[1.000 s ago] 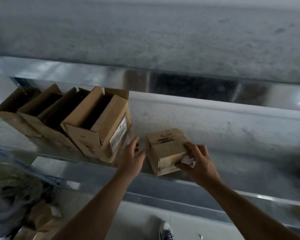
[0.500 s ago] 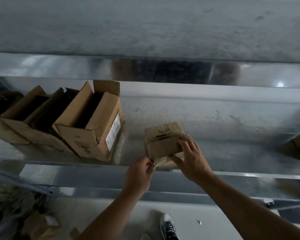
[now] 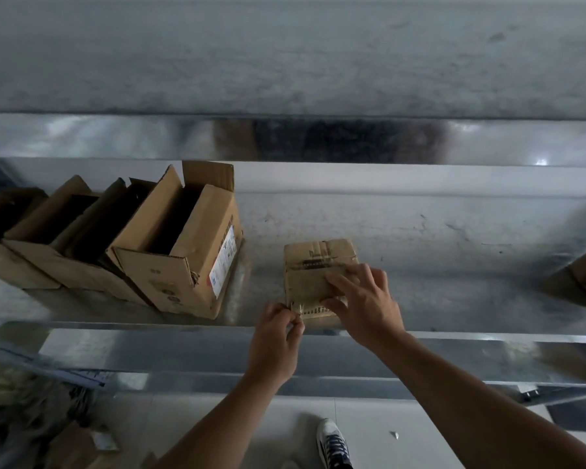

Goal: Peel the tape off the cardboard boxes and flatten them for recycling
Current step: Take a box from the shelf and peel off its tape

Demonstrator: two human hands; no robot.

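Metal shelf (image 3: 454,299) against a grey wall (image 3: 285,62). A small cardboard box (image 3: 318,265) lies lengthwise, pointing away. The left grip (image 3: 278,336) pinches its tape (image 3: 298,308); the right grip (image 3: 366,306) presses it, fingers spread.

One head-worn wide-angle camera is looking forward and down at the metal shelf (image 3: 454,292) from close range; the floor (image 3: 156,414) is showing along the frame's lower edge.
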